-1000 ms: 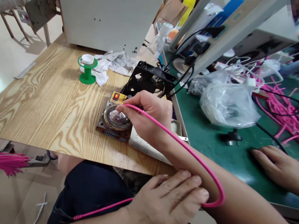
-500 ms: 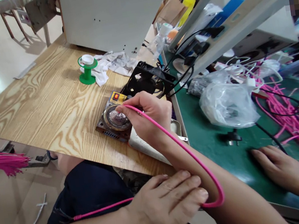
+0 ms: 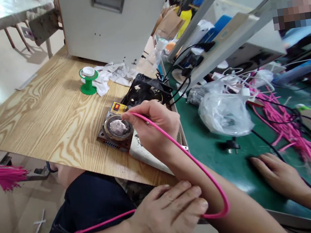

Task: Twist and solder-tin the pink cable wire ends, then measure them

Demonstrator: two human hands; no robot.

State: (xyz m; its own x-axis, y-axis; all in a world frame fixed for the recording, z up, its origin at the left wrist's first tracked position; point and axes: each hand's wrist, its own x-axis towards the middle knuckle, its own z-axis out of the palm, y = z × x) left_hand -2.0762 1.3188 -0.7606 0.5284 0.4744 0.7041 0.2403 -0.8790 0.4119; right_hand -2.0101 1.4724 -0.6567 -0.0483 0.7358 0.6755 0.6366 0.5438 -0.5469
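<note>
My right hand (image 3: 156,122) pinches one end of a pink cable (image 3: 188,156) between thumb and fingers. Its fingertips are at the right rim of a small solder pot (image 3: 118,126) with a silvery surface and a lit red switch; the cable's very tip is hidden or too small to make out. From there the cable loops back along my right forearm and under my left hand (image 3: 172,214), which is closed over it against that forearm. The cable's other end, with thin dark strands, lies over my dark-clothed lap.
Behind the pot stands a black fan (image 3: 147,90). A green spool (image 3: 89,81) and white cloth (image 3: 119,73) are on the wooden board (image 3: 43,120). Another person's hand (image 3: 279,172) rests on the green table, near a plug (image 3: 230,145), a plastic bag (image 3: 224,114) and pink cables (image 3: 284,125).
The view has shifted slightly. My right fingertips have moved from over the silvery pool to the pot's right rim, baring more of its surface. My left hand keeps its hold.
</note>
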